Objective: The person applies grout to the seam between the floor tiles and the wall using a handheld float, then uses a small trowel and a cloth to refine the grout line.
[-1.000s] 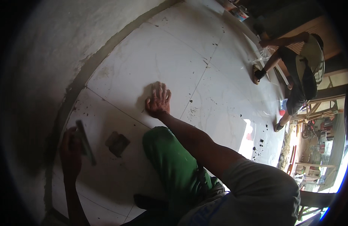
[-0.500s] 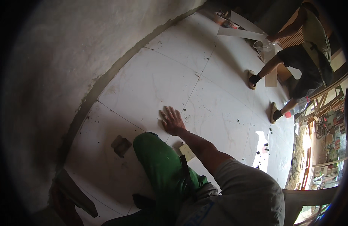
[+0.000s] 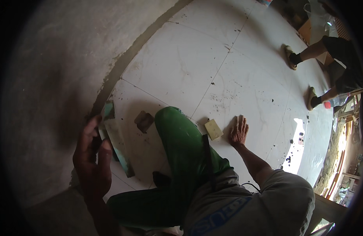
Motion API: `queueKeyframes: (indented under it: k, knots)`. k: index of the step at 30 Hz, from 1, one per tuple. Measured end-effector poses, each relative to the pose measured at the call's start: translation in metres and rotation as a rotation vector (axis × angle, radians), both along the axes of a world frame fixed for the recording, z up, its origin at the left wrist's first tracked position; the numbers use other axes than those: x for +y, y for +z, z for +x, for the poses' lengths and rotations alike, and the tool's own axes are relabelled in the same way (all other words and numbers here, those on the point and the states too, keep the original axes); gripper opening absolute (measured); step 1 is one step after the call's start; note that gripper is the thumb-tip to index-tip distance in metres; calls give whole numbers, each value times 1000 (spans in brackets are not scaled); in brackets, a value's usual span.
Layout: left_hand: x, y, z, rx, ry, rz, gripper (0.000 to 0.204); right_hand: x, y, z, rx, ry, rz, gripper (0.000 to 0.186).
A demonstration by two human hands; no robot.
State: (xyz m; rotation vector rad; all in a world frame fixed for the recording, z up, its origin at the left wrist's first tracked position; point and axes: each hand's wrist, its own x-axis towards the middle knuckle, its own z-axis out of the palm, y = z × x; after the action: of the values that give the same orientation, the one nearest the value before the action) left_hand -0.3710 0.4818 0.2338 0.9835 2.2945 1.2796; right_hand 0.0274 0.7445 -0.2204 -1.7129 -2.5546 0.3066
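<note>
My right hand (image 3: 238,133) lies flat on the pale tiled floor (image 3: 197,74), its fingers stretched out. Left of it sits a pale yellow block with small round dents (image 3: 213,129), possibly a sponge. My left hand (image 3: 91,157) is raised at the lower left near the wall, fingers extended and thumb apart. Just beyond its thumb a long flat board with greenish edges (image 3: 118,143), perhaps a plastering float, stands tilted. A dark patch between thumb and fingers is too shadowed to make out. A dark brown lump (image 3: 143,121) rests on the tiles beside my green-trousered knee (image 3: 173,122).
A rough grey wall (image 3: 63,59) with a mortar strip (image 3: 122,59) along its foot runs up the left. Another person's legs (image 3: 313,50) stand at the far right, near a clear bottle with a red cap (image 3: 336,101). Dark crumbs (image 3: 289,157) dot the tiles.
My right hand has moved right, past the yellow block, and rests on the tiles again. My left hand has come into view. The flat board has shifted and turned, showing a paler face.
</note>
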Motion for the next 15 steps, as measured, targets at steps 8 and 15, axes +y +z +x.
queueKeyframes:
  k: [8, 15]
  knots:
    - [62, 16, 31, 77, -59, -41, 47, -10, 4, 3, 21, 46, 68, 82]
    - [82, -23, -1, 171, -48, 79, 32, -12, 10, -2, -7, 55, 69, 85]
